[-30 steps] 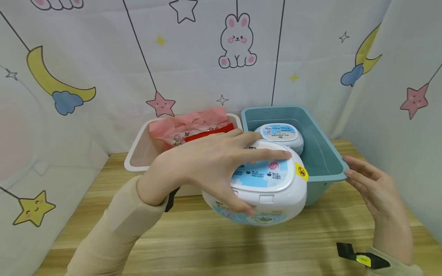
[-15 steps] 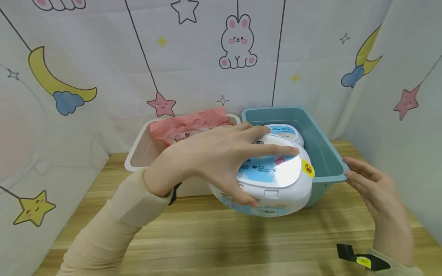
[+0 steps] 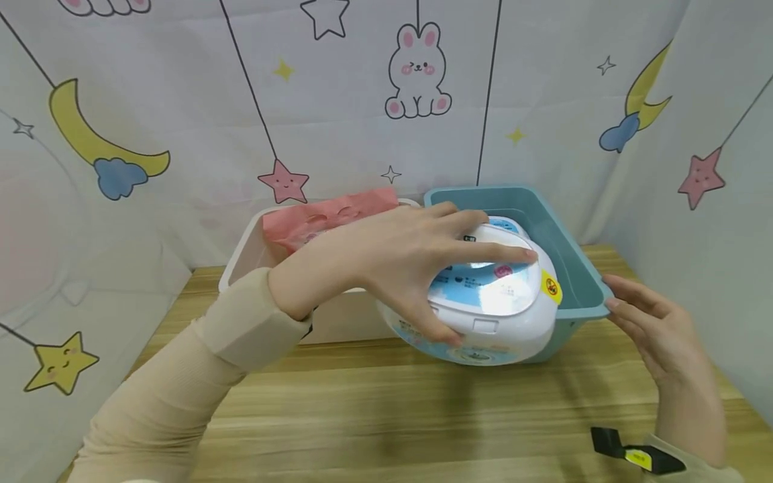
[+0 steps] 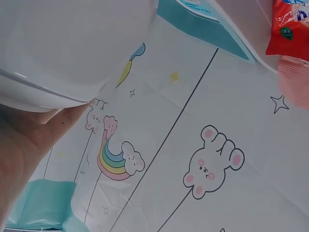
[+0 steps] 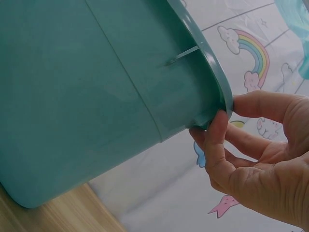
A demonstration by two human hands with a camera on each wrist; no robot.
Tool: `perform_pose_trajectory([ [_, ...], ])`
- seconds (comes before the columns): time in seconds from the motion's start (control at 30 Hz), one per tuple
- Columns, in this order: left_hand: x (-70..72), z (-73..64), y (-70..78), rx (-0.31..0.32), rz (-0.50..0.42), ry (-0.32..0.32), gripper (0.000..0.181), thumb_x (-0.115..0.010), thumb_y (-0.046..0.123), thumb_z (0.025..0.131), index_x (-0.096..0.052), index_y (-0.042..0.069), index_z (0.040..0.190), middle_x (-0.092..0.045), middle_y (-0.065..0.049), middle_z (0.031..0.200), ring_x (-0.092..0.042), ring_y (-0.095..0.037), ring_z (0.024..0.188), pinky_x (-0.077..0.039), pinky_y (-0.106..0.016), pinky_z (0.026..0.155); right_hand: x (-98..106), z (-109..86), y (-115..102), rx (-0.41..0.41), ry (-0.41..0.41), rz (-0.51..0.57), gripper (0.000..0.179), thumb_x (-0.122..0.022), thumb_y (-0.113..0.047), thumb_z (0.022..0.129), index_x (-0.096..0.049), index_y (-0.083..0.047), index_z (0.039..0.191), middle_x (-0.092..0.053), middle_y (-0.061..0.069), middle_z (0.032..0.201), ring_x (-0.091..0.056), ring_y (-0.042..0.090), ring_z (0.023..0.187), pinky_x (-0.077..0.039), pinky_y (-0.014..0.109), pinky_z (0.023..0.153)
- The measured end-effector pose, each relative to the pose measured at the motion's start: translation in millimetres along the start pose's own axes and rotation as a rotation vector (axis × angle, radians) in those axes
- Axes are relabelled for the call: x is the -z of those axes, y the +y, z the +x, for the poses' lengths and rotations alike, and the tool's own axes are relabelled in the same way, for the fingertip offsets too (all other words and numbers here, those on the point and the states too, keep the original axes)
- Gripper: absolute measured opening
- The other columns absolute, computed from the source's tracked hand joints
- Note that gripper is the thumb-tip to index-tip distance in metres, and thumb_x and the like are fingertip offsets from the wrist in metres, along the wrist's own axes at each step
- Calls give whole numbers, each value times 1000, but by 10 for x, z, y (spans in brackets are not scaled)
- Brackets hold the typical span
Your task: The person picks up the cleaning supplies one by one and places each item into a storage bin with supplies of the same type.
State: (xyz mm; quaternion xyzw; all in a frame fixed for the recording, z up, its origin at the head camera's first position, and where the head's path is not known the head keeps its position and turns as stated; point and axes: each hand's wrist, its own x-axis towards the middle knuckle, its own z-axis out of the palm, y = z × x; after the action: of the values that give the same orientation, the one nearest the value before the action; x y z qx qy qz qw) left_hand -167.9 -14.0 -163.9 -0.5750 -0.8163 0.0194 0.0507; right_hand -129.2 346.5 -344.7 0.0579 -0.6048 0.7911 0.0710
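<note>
My left hand [image 3: 404, 258] grips a white lidded plastic tub [image 3: 513, 335] with a blue printed label, fingers spread over the lid and thumb on the near side. The tub is tilted and raised above the table, in front of the teal bin [image 3: 582, 275] and overlapping its near rim. Behind it, a second similar tub [image 3: 506, 225] shows partly inside that bin. With thumb and fingers, my right hand [image 3: 658, 329] pinches the bin's near right rim corner. In the right wrist view, the fingertips [image 5: 219, 123] are on the rim from both sides.
Left of the teal bin stands a pale bin [image 3: 241, 258] holding a pink package [image 3: 338, 208]; a red packet [image 4: 292, 34] shows there in the left wrist view. The wooden table [image 3: 338, 416] extends in front, with a printed curtain [image 3: 338, 100] behind.
My left hand has carried the tub right and slightly up and away, so it covers more of the tub inside the teal bin. My right hand stays on the bin's corner.
</note>
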Motion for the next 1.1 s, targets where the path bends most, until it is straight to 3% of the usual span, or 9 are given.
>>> perform_pose_trajectory([
  [0.17, 17, 74, -33, -19, -16, 2, 94, -61, 76, 67, -25, 46, 148, -41, 0, 141, -42, -13, 119, -44, -30, 84, -3, -4, -21, -9, 5, 5, 36, -52, 7, 93, -66, -9, 121, -68, -5, 109, -68, 5, 90, -54, 16, 80],
  [0.57, 0, 274, -66, -53, 56, 35, 95, -55, 81, 66, -22, 47, 149, -41, 7, 138, -44, -6, 108, -42, -22, 81, -4, -4, -16, -20, -2, 32, 36, -51, 8, 93, -66, -8, 122, -66, -4, 110, -67, 6, 92, -54, 17, 81],
  [0.77, -27, 381, -97, -13, 83, 53, 97, -54, 83, 65, -19, 49, 149, -41, 7, 135, -44, -6, 110, -42, -25, 83, 20, -28, -31, -19, -5, 46, 36, -50, 9, 93, -65, -7, 122, -66, -3, 110, -67, 6, 93, -54, 17, 81],
  [0.97, -58, 457, -155, 41, 55, 8, 97, -55, 82, 66, -17, 49, 149, -40, 4, 141, -44, -9, 117, -44, -33, 88, -14, -20, -41, -15, -9, 23, 36, -50, 8, 94, -65, -7, 123, -67, -3, 110, -67, 6, 93, -54, 17, 82],
  [1.1, -65, 518, -164, 75, 61, -10, 97, -54, 82, 67, -13, 51, 149, -38, 5, 144, -44, -10, 119, -44, -32, 91, -30, -15, -41, -16, 18, 14, 36, -51, 8, 93, -66, -8, 121, -67, -3, 110, -66, 7, 93, -54, 17, 81],
])
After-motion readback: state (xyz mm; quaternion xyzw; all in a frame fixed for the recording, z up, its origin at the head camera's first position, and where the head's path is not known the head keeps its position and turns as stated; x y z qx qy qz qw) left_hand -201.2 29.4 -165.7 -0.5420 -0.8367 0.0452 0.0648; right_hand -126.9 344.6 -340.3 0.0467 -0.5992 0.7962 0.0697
